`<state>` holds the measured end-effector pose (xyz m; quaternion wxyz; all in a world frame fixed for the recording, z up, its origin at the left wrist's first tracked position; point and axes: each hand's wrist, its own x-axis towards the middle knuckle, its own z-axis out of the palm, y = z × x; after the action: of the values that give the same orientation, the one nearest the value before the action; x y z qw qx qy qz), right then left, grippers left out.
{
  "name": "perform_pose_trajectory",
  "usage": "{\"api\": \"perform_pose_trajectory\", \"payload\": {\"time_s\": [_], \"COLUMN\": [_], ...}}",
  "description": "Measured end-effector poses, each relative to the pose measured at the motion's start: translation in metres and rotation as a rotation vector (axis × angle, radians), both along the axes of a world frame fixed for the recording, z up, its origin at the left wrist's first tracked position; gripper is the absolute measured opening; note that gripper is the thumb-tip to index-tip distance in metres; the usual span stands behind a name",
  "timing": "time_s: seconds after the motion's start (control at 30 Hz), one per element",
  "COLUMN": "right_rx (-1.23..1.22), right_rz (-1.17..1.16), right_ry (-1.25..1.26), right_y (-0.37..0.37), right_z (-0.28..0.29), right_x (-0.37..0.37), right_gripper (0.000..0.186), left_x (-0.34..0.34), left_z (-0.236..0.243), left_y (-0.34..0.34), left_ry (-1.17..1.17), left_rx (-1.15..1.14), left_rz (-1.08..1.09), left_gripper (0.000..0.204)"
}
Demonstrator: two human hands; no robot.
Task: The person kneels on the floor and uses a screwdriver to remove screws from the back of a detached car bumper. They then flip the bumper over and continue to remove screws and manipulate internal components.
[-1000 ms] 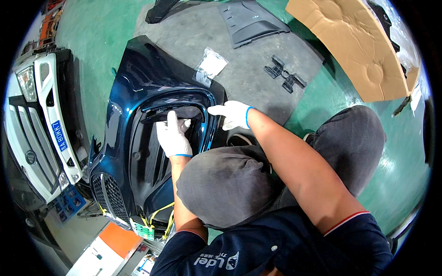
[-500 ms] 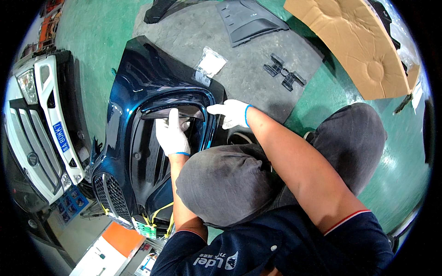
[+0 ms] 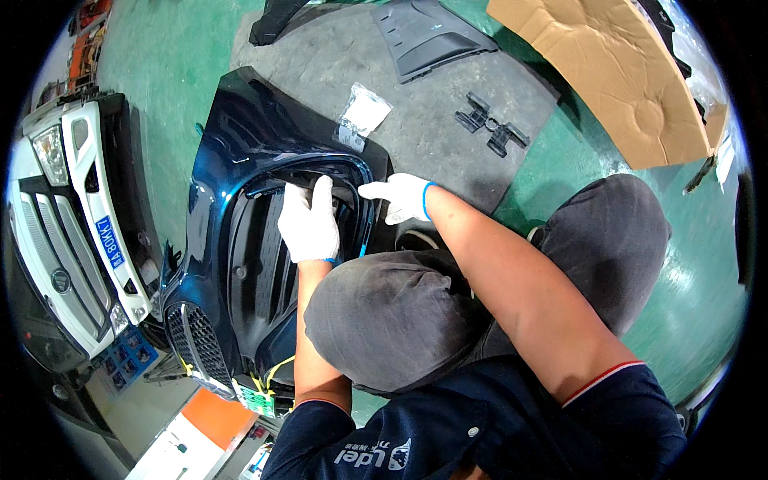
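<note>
A glossy dark blue car bumper (image 3: 214,152) lies on the floor mat in front of me, its large opening facing up. My left hand (image 3: 310,224), in a white glove, is at the upper end of this opening. Its thumb and fingers close around a black trim strip (image 3: 294,178) along the inner edge; the fingertips are partly hidden. Gloved in white too, my right hand (image 3: 402,198) grips the bumper's right rim. One finger lies over the edge, and the others are mostly out of sight.
A grey plastic panel (image 3: 432,38), a black bracket (image 3: 491,124) and a clear bag with white contents (image 3: 366,110) lie on the grey mat (image 3: 432,160). Cardboard (image 3: 608,72) lies at the far right. A white car front (image 3: 64,240) stands left.
My left hand has shifted slightly right and turned, its thumb and fingers now around the strip at the opening's upper edge. The right hand stays on the rim.
</note>
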<state>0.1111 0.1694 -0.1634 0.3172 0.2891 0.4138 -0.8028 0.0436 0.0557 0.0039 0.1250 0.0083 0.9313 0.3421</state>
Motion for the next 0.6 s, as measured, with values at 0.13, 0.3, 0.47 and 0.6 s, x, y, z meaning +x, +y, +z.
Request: {"api": "perform_pose_trajectory", "payload": {"time_s": [0.13,0.3,0.47,0.6], "right_rx": [-0.01,-0.036,-0.031,-0.077], "right_rz": [-0.004,-0.027,-0.072,-0.044], "right_ry": [-0.008,-0.009,-0.041,-0.037], "right_y": [0.001,0.001,0.0,0.002], "right_z": [0.001,0.008,0.014,0.007], "right_x": [0.001,0.002,0.002,0.001], "right_gripper": [0.076,0.078,0.076,0.074], "left_x": [-0.011,-0.015,-0.016,-0.009], "left_z": [-0.005,-0.004,-0.009,-0.005], "left_y": [0.002,0.001,-0.013,-0.01], "left_ry": [0.002,-0.095,-0.127,-0.11], "left_rx": [0.028,0.15,0.16,0.238], "left_rz": [-0.123,-0.021,0.043,0.107], "left_gripper": [0.027,0.023,0.027,0.025]}}
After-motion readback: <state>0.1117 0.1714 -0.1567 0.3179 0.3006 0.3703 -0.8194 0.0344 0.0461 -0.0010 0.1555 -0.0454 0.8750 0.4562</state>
